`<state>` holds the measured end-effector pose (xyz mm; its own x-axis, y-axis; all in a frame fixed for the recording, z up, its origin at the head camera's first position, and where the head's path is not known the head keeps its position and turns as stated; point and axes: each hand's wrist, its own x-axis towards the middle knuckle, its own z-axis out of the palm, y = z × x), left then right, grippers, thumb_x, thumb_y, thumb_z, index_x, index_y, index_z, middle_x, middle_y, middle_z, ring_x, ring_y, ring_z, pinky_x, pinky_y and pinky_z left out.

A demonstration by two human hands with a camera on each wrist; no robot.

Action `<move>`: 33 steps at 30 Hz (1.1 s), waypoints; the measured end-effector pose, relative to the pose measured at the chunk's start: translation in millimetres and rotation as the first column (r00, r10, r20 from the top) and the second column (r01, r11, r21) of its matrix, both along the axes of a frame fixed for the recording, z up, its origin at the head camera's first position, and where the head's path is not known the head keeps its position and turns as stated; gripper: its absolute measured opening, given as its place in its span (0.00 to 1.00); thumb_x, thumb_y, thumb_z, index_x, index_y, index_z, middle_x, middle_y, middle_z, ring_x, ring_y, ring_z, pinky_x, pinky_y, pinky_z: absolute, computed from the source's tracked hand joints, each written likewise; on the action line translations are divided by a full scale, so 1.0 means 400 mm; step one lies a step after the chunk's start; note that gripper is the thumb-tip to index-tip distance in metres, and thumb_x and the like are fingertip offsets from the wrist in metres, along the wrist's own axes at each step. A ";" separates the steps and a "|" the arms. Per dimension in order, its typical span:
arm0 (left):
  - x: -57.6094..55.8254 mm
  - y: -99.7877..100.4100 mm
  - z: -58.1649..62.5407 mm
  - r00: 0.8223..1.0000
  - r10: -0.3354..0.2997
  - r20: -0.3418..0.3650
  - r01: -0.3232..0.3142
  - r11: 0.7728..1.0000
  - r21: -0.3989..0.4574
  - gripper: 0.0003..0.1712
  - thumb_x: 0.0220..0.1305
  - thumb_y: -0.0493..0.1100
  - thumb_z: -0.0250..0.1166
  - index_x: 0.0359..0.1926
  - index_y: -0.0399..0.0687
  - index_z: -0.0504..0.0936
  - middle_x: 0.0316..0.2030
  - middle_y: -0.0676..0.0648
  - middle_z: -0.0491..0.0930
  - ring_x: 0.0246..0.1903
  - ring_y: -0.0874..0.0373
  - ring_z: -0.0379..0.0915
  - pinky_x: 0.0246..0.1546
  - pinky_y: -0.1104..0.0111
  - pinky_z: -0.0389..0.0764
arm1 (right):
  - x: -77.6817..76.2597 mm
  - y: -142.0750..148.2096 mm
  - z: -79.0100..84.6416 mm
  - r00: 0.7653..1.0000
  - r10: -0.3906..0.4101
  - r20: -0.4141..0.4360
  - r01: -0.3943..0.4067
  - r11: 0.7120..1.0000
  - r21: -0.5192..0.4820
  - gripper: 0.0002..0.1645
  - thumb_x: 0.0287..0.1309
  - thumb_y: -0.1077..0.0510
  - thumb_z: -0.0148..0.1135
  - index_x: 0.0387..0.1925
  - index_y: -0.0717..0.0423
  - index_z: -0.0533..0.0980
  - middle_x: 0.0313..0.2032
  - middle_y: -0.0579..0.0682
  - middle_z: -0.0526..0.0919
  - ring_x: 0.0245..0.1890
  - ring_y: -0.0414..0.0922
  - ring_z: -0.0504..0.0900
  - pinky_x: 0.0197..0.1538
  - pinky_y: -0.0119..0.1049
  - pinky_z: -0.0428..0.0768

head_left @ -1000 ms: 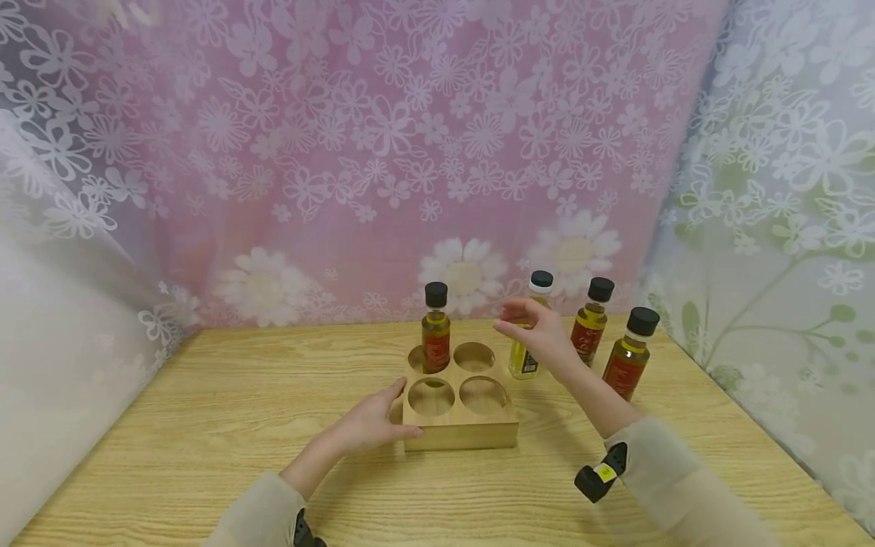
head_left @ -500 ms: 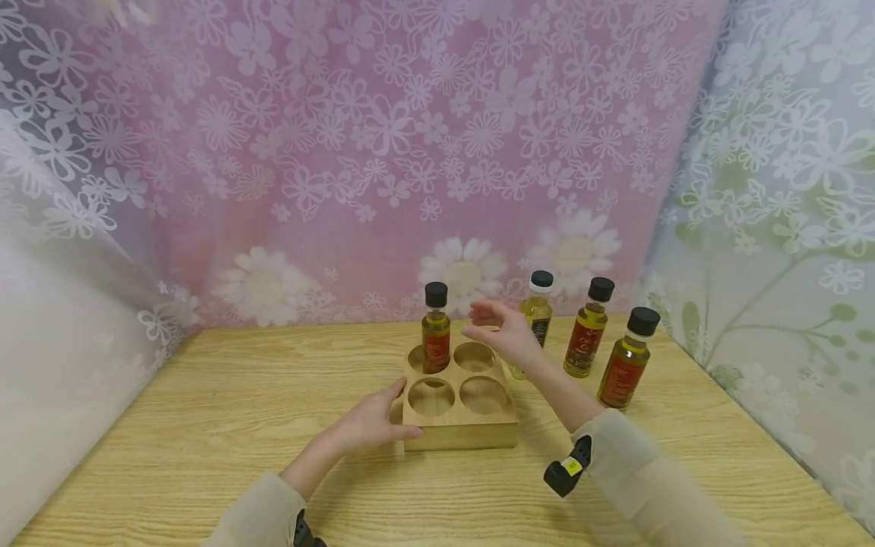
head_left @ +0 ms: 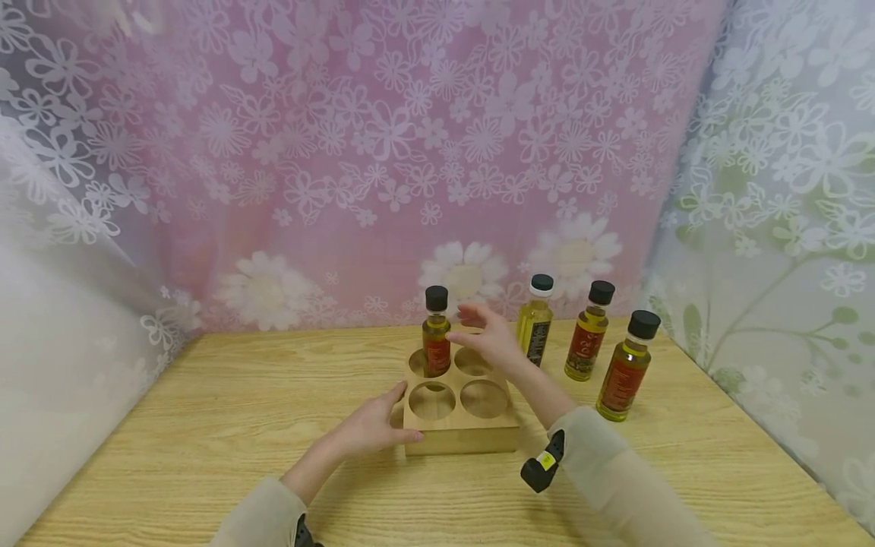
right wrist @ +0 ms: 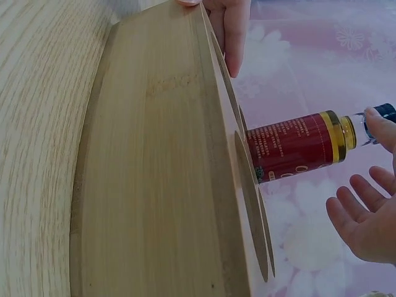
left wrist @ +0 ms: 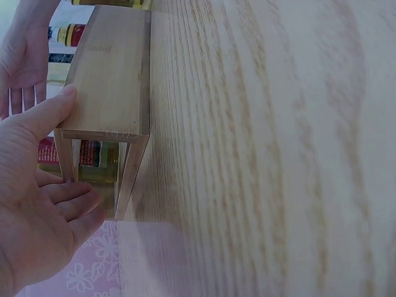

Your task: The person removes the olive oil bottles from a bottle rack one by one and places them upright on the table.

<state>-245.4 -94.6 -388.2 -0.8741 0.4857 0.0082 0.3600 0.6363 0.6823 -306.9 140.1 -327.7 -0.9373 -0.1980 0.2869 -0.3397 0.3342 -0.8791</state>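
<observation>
A wooden holder (head_left: 461, 441) with several round holes stands on the table. In its back left hole a black-capped oil bottle (head_left: 437, 351) with a red label stands upright. My left hand (head_left: 369, 427) holds the holder's left side, thumb on the front face and fingers along the open end (left wrist: 93, 133). My right hand (head_left: 494, 343) hovers over the back right hole, fingers spread and thumb extended towards that bottle. In the right wrist view the thumb overlaps the bottle's neck (right wrist: 365, 129); whether it touches, I cannot tell.
Right of the holder stand a pale yellow oil bottle (head_left: 535, 323) with a black-and-white cap and two red-labelled oil bottles, one farther back (head_left: 585, 342) and one nearer (head_left: 623, 380). A pink floral curtain (head_left: 383, 190) hangs behind the wooden table (head_left: 287, 365).
My right hand has moved left, from in front of the pale yellow bottle to beside the bottle in the holder. The left hand and the holder have stayed in place.
</observation>
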 end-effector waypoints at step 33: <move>0.001 0.001 0.000 1.000 0.003 0.013 -0.003 1.000 -0.006 0.57 0.53 0.61 0.66 0.71 0.36 0.48 0.67 0.37 0.55 0.63 0.41 0.56 0.59 0.47 0.63 | -0.028 -0.094 -0.035 0.997 -0.068 -0.035 0.069 0.997 0.026 0.32 0.50 0.61 0.69 0.57 0.58 0.69 0.51 0.57 0.74 0.51 0.55 0.74 0.48 0.50 0.77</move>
